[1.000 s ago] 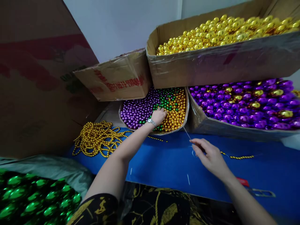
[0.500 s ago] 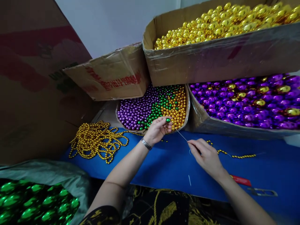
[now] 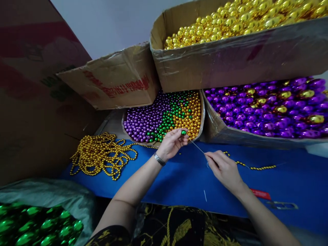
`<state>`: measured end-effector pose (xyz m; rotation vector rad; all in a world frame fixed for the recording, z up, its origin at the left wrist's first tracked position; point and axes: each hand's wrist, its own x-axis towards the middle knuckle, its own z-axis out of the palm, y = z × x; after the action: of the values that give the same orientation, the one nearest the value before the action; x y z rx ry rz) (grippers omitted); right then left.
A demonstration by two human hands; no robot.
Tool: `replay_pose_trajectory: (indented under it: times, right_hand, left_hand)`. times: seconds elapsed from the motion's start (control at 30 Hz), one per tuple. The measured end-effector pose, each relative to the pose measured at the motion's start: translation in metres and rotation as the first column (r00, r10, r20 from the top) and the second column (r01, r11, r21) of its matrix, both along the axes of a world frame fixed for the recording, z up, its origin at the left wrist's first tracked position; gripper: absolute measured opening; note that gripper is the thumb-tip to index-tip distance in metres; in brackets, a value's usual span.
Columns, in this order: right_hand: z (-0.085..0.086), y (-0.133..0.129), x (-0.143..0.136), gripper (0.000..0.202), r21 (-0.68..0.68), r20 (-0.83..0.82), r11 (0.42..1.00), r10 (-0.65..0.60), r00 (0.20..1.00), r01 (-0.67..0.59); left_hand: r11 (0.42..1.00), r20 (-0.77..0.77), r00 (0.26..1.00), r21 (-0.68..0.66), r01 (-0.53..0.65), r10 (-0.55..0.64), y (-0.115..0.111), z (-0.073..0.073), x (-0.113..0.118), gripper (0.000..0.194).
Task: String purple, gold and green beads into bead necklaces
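Observation:
Between the thumb and fingers of my left hand (image 3: 172, 143) is a shiny green bead (image 3: 183, 132), at the front edge of a box of small purple, green and gold beads (image 3: 164, 118). My right hand (image 3: 224, 169) pinches a thin needle (image 3: 197, 146), which slants up and left toward my left fingers. Whether its tip is inside a bead, I cannot tell. A bit of thread loops below my right fingertips. Behind that hand, a short string of gold beads (image 3: 262, 167) lies on the blue table (image 3: 176, 184).
A heap of gold bead strands (image 3: 99, 153) lies at left. Boxes hold large gold beads (image 3: 238, 25) above and purple ones (image 3: 261, 112) at right. Near my right forearm are a red-handled tool (image 3: 260, 193) and a metal piece (image 3: 283, 205). Large green beads (image 3: 38, 223) fill a sack at lower left.
The view has shifted slightly, so the boxes and table items sit a little further left. Both hands keep nearly the same pose, with the green bead and needle still held.

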<state>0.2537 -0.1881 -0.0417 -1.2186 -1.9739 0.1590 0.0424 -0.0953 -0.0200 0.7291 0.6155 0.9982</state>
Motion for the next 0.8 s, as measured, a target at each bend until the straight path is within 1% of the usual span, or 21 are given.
replay_pose_trajectory:
  times: [0.13, 0.23, 0.27, 0.33, 0.37, 0.43, 0.5, 0.53, 0.57, 0.6, 0.63, 0.67, 0.73, 0.8]
  right_hand:
    - [-0.002, -0.001, 0.004, 0.019, 0.003, 0.020, 1.000, -0.011, 1.000, 0.011]
    - [-0.003, -0.003, 0.005, 0.020, -0.017, 0.040, 0.999, -0.029, 0.999, 0.030]
    - [-0.004, -0.004, 0.005, 0.020, -0.025, 0.046, 0.999, -0.039, 0.998, 0.041]
    - [-0.005, -0.005, 0.004, 0.021, -0.035, 0.051, 0.997, -0.062, 0.997, 0.064]
    - [-0.005, -0.006, 0.003, 0.021, -0.034, 0.046, 0.996, -0.077, 0.996, 0.078]
    - [-0.005, -0.006, 0.004, 0.020, -0.030, 0.010, 0.993, -0.115, 0.993, 0.116]
    - [-0.006, -0.007, 0.008, 0.018, -0.024, -0.047, 0.987, -0.157, 0.986, 0.156]
    - [-0.006, -0.008, 0.011, 0.017, -0.022, -0.072, 0.985, -0.174, 0.982, 0.173]
    - [-0.007, -0.010, 0.014, 0.016, -0.019, -0.091, 0.982, -0.189, 0.978, 0.188]
    - [-0.008, -0.011, 0.019, 0.015, -0.018, -0.100, 0.979, -0.202, 0.974, 0.201]
    - [-0.009, -0.014, 0.023, 0.015, -0.019, -0.105, 0.976, -0.218, 0.970, 0.217]
    - [-0.010, -0.016, 0.027, 0.014, -0.021, -0.107, 0.972, -0.236, 0.966, 0.235]
    - [-0.010, -0.021, 0.034, 0.012, -0.021, -0.111, 0.962, -0.273, 0.955, 0.273]
    - [-0.010, -0.025, 0.040, 0.011, -0.011, -0.118, 0.953, -0.302, 0.946, 0.303]
  left_hand:
    - [1.000, -0.015, 1.000, 0.017, -0.020, 0.020, 0.000, 0.001, 0.003, 0.035]
    - [0.998, -0.061, 0.998, 0.057, -0.025, 0.028, 0.000, 0.000, 0.005, 0.036]
    - [0.995, -0.097, 0.994, 0.091, -0.034, 0.043, -0.001, -0.001, 0.006, 0.036]
    - [0.979, -0.202, 0.976, 0.200, -0.040, 0.081, -0.004, -0.002, 0.008, 0.034]
    - [0.965, -0.255, 0.963, 0.262, -0.020, 0.090, -0.006, -0.002, 0.010, 0.033]
    - [0.933, -0.307, 0.950, 0.355, 0.063, 0.052, -0.009, 0.001, 0.017, 0.039]
    - [0.911, -0.277, 0.961, 0.391, 0.133, -0.021, -0.008, 0.008, 0.027, 0.054]
    - [0.900, -0.257, 0.966, 0.412, 0.145, -0.038, -0.005, 0.013, 0.034, 0.059]
    - [0.883, -0.255, 0.966, 0.446, 0.148, -0.034, 0.000, 0.019, 0.042, 0.059]
    - [0.852, -0.277, 0.961, 0.502, 0.147, -0.003, 0.007, 0.025, 0.052, 0.055]
    - [0.803, -0.326, 0.944, 0.573, 0.160, 0.045, 0.015, 0.032, 0.062, 0.048]
    - [0.736, -0.389, 0.915, 0.649, 0.192, 0.105, 0.025, 0.038, 0.074, 0.041]
    - [0.569, -0.513, 0.823, 0.763, 0.307, 0.244, 0.048, 0.049, 0.100, 0.032]
    - [0.408, -0.609, 0.696, 0.786, 0.465, 0.381, 0.070, 0.058, 0.126, 0.029]
